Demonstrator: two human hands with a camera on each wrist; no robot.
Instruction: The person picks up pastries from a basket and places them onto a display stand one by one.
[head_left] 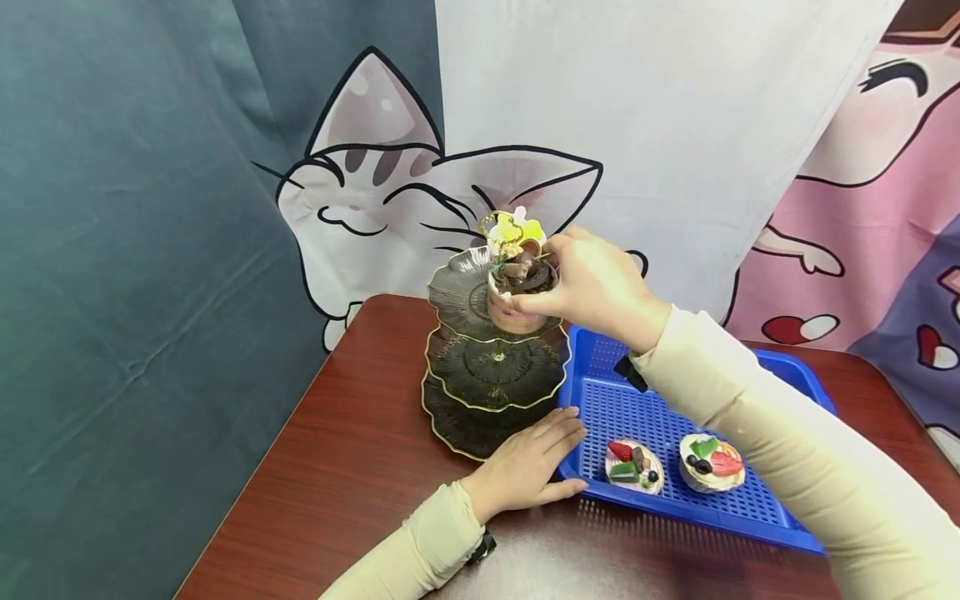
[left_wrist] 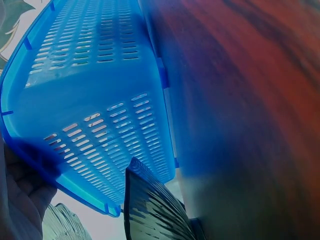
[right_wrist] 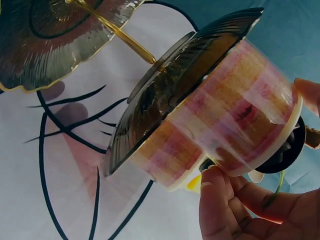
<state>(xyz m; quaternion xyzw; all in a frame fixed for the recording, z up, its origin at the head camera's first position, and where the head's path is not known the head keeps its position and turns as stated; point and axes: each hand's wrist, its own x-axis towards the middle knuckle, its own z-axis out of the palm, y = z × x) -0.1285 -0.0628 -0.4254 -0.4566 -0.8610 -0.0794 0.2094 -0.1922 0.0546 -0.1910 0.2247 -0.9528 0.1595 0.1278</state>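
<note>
My right hand (head_left: pixel 596 283) grips the rim of a clear dessert cup (right_wrist: pixel 240 110) with pink and tan layers and a dark chocolate topping. The cup's base is at the top plate of a three-tier, gold-rimmed stand (head_left: pixel 495 371); whether it bears its full weight there I cannot tell. Beside it, in the right wrist view, a second layered cup (right_wrist: pixel 167 155) sits on the same plate, with a yellow decoration behind the topping. With fingers extended, my left hand (head_left: pixel 521 471) rests on the near left corner of a blue plastic basket (head_left: pixel 690 521).
Inside the basket lie two fruit-topped cupcakes, one on the left (head_left: pixel 634 467) and one on the right (head_left: pixel 711 463). The basket stands close to the stand's right side on a red-brown wooden table (head_left: pixel 322 467). Cat-printed cloth (head_left: pixel 360 192) hangs behind.
</note>
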